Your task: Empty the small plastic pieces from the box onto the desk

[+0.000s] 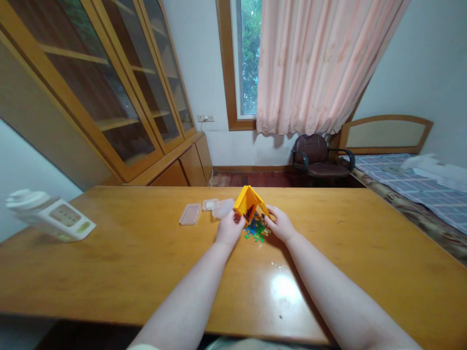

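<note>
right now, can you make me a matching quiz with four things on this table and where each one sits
Things:
1. yellow box
2. small coloured pieces
3. clear lid
4. white bottle

Places:
A. lying on its side near the table's left edge
B. flat on the table, left of the left hand
C. tipped up between both hands
D. in a heap under the tipped box, beside the right hand

Pairs: 1-C, 2-D, 3-B, 4-A

One orange box point(249, 204); three clear plastic containers point(190, 214); one white bottle point(51, 216); one chair point(321, 155); small coloured pieces point(256, 230), too blurred to count.
</note>
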### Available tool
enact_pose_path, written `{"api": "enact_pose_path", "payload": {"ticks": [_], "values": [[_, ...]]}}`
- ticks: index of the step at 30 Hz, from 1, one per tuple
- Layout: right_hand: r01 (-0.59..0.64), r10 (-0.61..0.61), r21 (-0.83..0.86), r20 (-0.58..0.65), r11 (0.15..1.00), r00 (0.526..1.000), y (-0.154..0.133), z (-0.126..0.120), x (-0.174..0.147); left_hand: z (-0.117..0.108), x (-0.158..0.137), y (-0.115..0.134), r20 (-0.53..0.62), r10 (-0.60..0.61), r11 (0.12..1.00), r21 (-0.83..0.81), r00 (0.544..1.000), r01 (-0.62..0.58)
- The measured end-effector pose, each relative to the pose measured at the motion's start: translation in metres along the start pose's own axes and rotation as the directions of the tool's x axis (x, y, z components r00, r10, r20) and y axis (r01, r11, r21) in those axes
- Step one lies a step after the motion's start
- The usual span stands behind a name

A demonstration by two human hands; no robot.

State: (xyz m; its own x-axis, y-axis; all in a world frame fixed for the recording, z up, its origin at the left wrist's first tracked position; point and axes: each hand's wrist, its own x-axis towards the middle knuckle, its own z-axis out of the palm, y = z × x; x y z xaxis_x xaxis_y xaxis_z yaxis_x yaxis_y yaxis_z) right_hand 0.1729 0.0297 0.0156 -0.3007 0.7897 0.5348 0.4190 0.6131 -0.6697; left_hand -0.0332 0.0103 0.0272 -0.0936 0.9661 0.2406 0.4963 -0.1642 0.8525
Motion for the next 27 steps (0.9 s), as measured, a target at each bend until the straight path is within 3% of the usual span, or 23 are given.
{"api": "enact_pose_path", "payload": {"ticks": [3, 9, 16, 27], "values": [[-0.056, 0.055, -0.060, -0.011, 0.997, 0.998, -0.005, -0.001, 0.001, -0.005, -0.001, 0.001, -0.023, 0.006, 0.984, 0.180, 1.000, -0.002], [-0.212, 0.197, -0.131, -0.124, 0.968, 0.973, 0.004, 0.001, -0.001, -0.005, 0.002, -0.006, -0.029, 0.044, 0.978, 0.205, 0.999, -0.037], [-0.190, 0.190, 0.015, -0.141, 0.982, 0.972, 0.015, 0.001, -0.002, -0.007, 0.002, -0.008, -0.042, 0.195, 0.964, 0.192, 0.980, -0.184], [-0.158, 0.151, -0.018, -0.203, 0.987, 0.967, 0.016, 0.001, -0.003, -0.008, 0.003, -0.010, -0.068, 0.265, 0.952, 0.178, 0.962, -0.250]]}}
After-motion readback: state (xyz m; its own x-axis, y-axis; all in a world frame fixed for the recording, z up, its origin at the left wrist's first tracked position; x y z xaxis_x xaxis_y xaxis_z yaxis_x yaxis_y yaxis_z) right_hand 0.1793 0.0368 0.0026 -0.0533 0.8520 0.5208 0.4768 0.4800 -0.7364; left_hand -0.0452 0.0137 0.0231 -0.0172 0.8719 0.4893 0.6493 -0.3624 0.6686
